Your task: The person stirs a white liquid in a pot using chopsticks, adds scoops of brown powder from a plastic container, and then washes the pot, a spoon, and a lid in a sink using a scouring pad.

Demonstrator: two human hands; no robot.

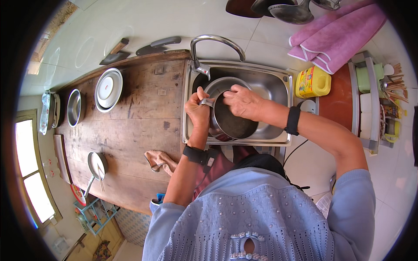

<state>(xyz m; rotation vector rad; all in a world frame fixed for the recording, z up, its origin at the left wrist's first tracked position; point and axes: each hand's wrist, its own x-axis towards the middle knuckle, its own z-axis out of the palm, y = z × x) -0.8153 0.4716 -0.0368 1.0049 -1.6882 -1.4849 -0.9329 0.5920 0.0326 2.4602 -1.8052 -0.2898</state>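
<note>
Over the stainless steel sink [276,130], a metal pot [240,125] is tilted so that its dark inside faces me. My left hand [199,109] grips the pot's metal side handle [206,102]. At the pot's upper rim, my right hand [243,102] has its fingers curled over the opening; whether they pinch the rim or hold something small is hidden. Behind and partly beneath the pot sits a round metal basin [225,83] in the sink. The curved chrome faucet [217,36] arches above them, its lever [205,69] at the sink's back left corner.
On the wooden counter [140,130] to my left are a white bowl [107,89], a steel bowl [74,107], a saucepan [97,164] with chopsticks, and a cloth [160,161]. Cleavers [160,45] line the wall. A yellow jug [313,82] stands right of the sink, below pink towels [339,36].
</note>
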